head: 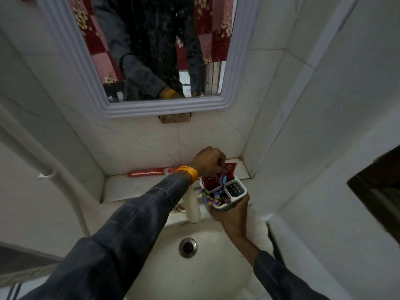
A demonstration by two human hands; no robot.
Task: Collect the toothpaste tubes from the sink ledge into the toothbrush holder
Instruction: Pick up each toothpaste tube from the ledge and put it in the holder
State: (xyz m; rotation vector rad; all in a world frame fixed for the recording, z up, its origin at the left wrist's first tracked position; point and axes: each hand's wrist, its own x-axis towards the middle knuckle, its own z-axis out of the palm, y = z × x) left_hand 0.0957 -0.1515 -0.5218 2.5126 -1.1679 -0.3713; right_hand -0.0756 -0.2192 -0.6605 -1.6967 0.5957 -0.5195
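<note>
My right hand (232, 215) grips a white toothbrush holder (237, 194) from below and keeps it above the basin's back rim. The holder has separate compartments; purple toothbrushes (213, 197) stick out of the near one. My left hand (208, 161) is closed on a red toothpaste tube (229, 168) whose lower end stands in a far compartment. A second red tube (209, 181) sits in the compartment beside it. Another red toothpaste tube (149, 172) lies flat on the sink ledge (138, 187) against the wall, left of my left wrist.
A white faucet (192, 205) stands below my left wrist, over the basin (207, 269) with its metal drain (187, 247). A framed mirror (151, 61) hangs on the tiled wall above the ledge. A white pipe (54, 169) runs down at the left.
</note>
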